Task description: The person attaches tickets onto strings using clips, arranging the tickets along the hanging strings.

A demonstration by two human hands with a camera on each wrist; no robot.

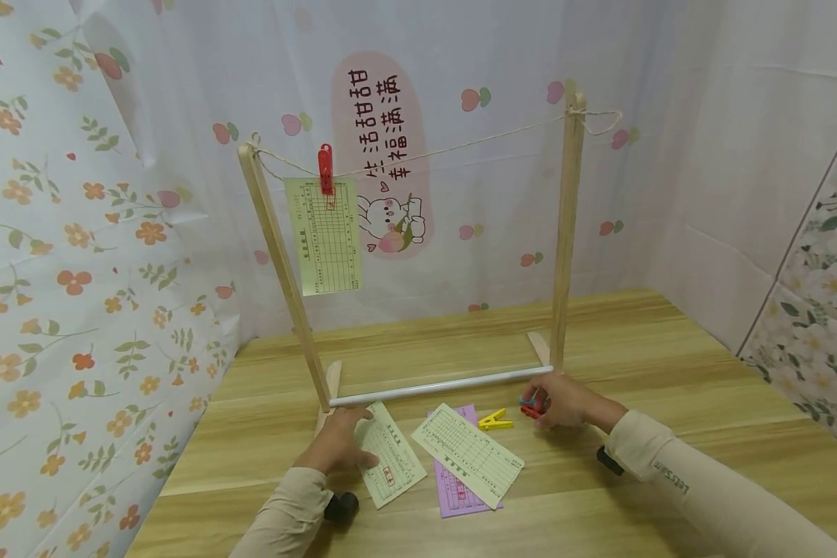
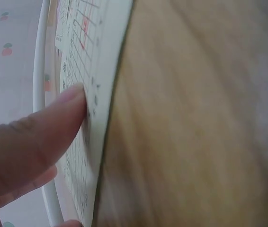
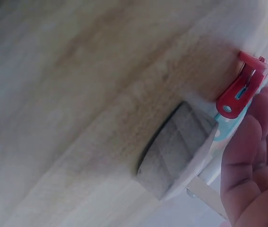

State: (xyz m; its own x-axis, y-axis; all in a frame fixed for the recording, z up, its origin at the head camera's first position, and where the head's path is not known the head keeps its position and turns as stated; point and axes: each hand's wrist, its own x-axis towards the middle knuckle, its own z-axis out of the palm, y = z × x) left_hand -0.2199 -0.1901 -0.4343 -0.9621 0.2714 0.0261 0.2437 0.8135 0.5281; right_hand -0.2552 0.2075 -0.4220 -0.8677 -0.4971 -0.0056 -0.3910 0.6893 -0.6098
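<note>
Furthest left on my string (image 1: 470,144), a green slip (image 1: 325,252) hangs from a red clip (image 1: 325,169). Below it, I have the left hand (image 1: 340,440) spread with thumb and fingers well apart, its thumb touching the near slip (image 1: 395,463), which lies flat on the table (image 1: 265,496). I'd judge that paper light, limp and easily creased, best taken by an edge.

Next, a pale slip (image 1: 484,461) lies across a purple slip (image 1: 456,494), leaving purple corners to grasp. Just beyond sits the yellow clip (image 1: 494,421).

At right, a loose red clip (image 3: 242,87) overlaps a blue clip (image 3: 225,125) on the table. Both should be light, stiff and springy; I'd take them by the handle ends. My right hand (image 1: 566,399) is half open above them, fingers gently bent, gripping nothing I can see; whether a fingertip touches, I can't tell.
</note>
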